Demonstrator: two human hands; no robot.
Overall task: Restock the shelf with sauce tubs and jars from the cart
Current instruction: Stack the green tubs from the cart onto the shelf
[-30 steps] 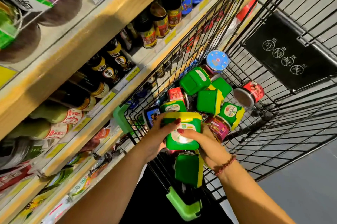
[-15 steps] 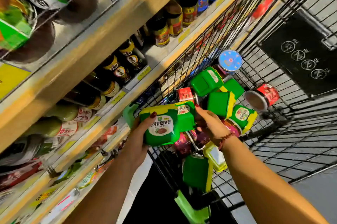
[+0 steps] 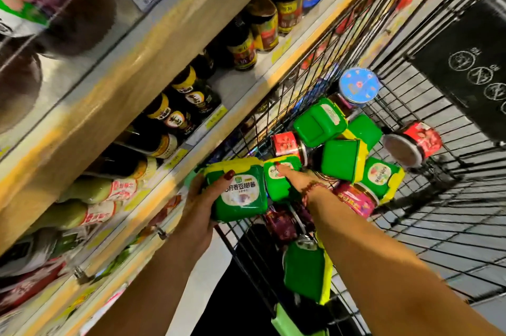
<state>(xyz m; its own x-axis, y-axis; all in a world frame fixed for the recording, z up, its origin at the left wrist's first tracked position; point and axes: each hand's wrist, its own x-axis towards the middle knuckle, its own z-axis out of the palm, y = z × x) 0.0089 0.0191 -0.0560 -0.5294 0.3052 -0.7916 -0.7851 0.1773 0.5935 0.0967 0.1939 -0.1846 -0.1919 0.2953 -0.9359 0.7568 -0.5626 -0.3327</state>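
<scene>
The green sauce tub (image 3: 241, 190) sits in the left hand (image 3: 198, 209), thumb over its label, above the near edge of the cart (image 3: 427, 226) and just beside the shelf (image 3: 153, 193), not yet placed. The right hand (image 3: 294, 178) lies on a second tub (image 3: 275, 185) touching the first; whether its fingers have closed round it cannot be told. Restocking looks far from finished: several green tubs (image 3: 339, 160), a red-labelled jar (image 3: 413, 144) and a blue-lidded jar (image 3: 358, 86) lie jumbled in the cart. Dark sauce bottles (image 3: 175, 114) fill the nearest shelf level, and the cart's wire side (image 3: 309, 67) stands close against the shelving.
</scene>
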